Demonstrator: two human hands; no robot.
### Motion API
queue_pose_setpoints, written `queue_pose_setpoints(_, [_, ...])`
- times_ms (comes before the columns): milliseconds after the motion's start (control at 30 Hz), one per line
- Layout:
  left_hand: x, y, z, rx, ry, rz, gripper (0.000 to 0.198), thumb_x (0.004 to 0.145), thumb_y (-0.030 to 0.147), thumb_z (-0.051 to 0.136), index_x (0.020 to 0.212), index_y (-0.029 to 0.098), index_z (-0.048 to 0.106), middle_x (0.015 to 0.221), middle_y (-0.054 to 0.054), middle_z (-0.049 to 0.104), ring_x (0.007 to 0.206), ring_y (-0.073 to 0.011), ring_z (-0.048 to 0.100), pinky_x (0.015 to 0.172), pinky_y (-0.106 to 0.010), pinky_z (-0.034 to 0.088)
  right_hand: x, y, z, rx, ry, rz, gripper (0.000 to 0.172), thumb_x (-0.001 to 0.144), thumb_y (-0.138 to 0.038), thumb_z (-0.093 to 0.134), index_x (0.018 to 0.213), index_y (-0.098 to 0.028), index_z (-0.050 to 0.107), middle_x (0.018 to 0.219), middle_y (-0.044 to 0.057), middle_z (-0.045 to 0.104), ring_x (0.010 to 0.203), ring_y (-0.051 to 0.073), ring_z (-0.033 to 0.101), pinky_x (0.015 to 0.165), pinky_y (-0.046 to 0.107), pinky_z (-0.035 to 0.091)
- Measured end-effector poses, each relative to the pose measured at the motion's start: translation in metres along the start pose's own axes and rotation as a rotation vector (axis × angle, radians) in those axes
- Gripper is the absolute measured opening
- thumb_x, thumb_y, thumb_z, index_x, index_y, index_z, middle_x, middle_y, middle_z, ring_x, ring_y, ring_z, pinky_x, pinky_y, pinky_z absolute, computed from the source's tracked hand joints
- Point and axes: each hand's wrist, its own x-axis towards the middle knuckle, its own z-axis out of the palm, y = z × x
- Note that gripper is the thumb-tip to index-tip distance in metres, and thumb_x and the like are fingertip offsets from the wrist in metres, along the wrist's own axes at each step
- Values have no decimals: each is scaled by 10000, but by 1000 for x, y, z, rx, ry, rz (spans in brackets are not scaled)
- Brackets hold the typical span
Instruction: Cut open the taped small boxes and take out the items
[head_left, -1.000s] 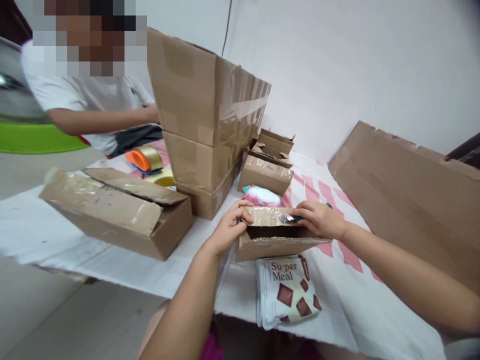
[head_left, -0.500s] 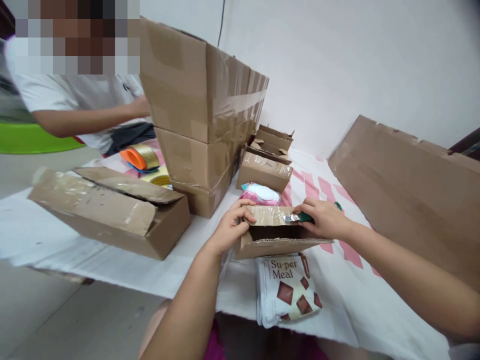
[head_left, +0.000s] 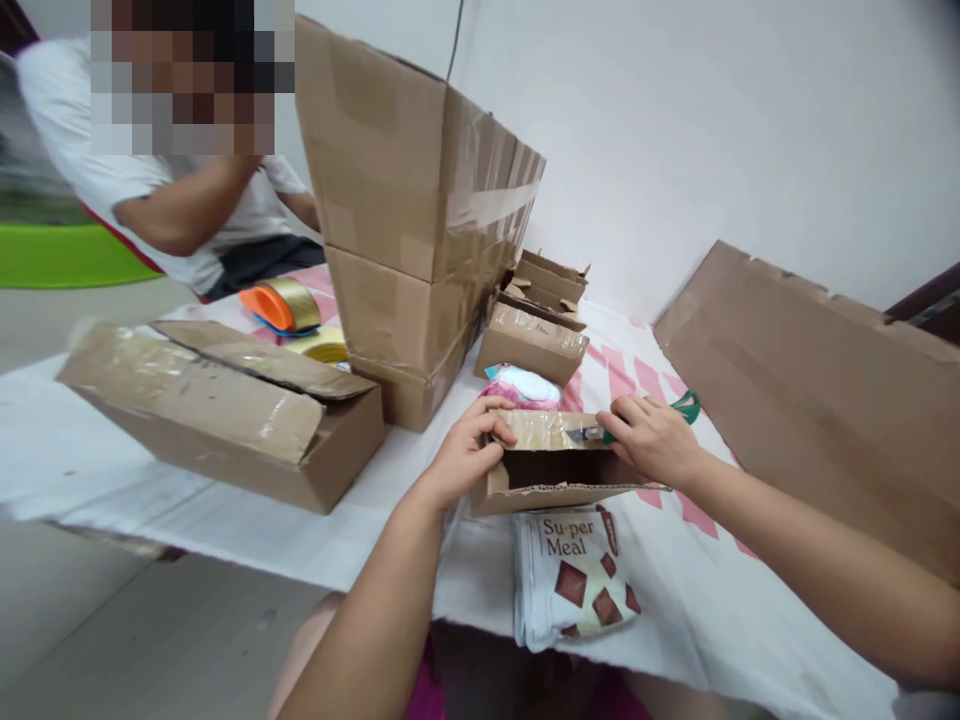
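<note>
A small cardboard box (head_left: pixel 570 497) stands partly open before me, its raised flap covered with shiny tape. My left hand (head_left: pixel 471 452) grips the flap's left end, fingers over the top and thumb beneath. In my right hand (head_left: pixel 649 437) is a green-handled utility knife (head_left: pixel 688 405), its blade lying against the taped flap near the right end. A pouch marked "Su-per Meal" (head_left: pixel 576 580) rests on the table just in front of the box. Behind the box is a pink and white packet (head_left: pixel 523 387).
Stacked taped boxes (head_left: pixel 382 200) rise at centre-left. An open-flapped box (head_left: pixel 225 410) lies left, near tape rolls (head_left: pixel 289 305). More boxes (head_left: pixel 532 340) stand behind. A large cardboard sheet (head_left: pixel 817 390) leans at right. A person (head_left: pixel 187 215) sits at the far left.
My right hand has shifted slightly right with the knife, and more of the green handle shows. The person at the left has raised a forearm toward the head.
</note>
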Motion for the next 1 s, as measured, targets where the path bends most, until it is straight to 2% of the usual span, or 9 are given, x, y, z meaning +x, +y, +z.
queue_pose_setpoints(100, [0, 0, -1, -10, -3, 4, 194, 637, 87, 474, 722, 169, 628, 1191, -94, 547, 1204, -253, 506, 1068, -414, 349, 1, -5, -3, 135, -134, 172, 172, 871, -260, 528, 980, -174, 632, 937, 101, 641, 775, 211, 568, 654, 308, 336])
queue_pose_setpoints(267, [0, 1, -1, -13, -13, 19, 182, 643, 77, 476, 712, 169, 618, 1186, -90, 546, 1196, -245, 511, 1064, -412, 360, 8, -2, -10, 636, -434, 430, 223, 877, -416, 522, 968, -219, 569, 896, 40, 675, 783, 193, 600, 624, 261, 367])
queue_pose_setpoints(367, [-1, 3, 0, -14, -30, 27, 182, 649, 75, 478, 714, 169, 620, 1183, -94, 551, 1210, -246, 501, 1054, -412, 371, 12, 8, -15, 852, -440, 541, 251, 878, -439, 489, 814, -205, 554, 769, 14, 631, 697, 163, 555, 606, 253, 375])
queue_pose_setpoints(433, [-1, 3, 1, -18, -27, 30, 186, 650, 75, 474, 716, 168, 621, 1183, -96, 552, 1205, -247, 505, 1054, -416, 369, 15, 12, -20, 996, -445, 623, 310, 866, -464, 493, 705, -200, 517, 621, -20, 544, 584, 130, 483, 553, 244, 352])
queue_pose_setpoints(533, [-1, 4, 1, -21, -20, 25, 195, 639, 70, 470, 712, 168, 621, 1178, -94, 555, 1197, -248, 512, 1056, -419, 368, 23, 11, -28, 1173, -547, 738, 308, 804, -451, 591, 648, -196, 517, 493, -57, 448, 474, 95, 389, 486, 233, 305])
queue_pose_setpoints(667, [-2, 5, 1, -13, -20, 24, 203, 633, 64, 471, 713, 169, 626, 1172, -88, 559, 1201, -246, 513, 1056, -407, 377, 39, 3, -34, 1234, -616, 830, 226, 740, -348, 691, 643, -180, 575, 482, -40, 504, 451, 87, 415, 472, 228, 327])
queue_pose_setpoints(800, [-2, 5, 1, 8, -15, 35, 197, 639, 67, 475, 711, 166, 629, 1173, -91, 567, 1192, -251, 521, 1049, -410, 384, 54, -5, -35, 1137, -700, 850, 280, 733, -334, 713, 552, -171, 576, 548, 15, 605, 440, 90, 450, 465, 243, 369])
queue_pose_setpoints(1000, [-2, 5, 1, 5, -18, 49, 197, 658, 60, 477, 719, 169, 631, 1162, -88, 575, 1187, -244, 531, 1029, -404, 405, 56, -13, -31, 1096, -574, 867, 238, 660, -257, 744, 530, -194, 555, 438, -23, 527, 393, 103, 449, 419, 251, 357])
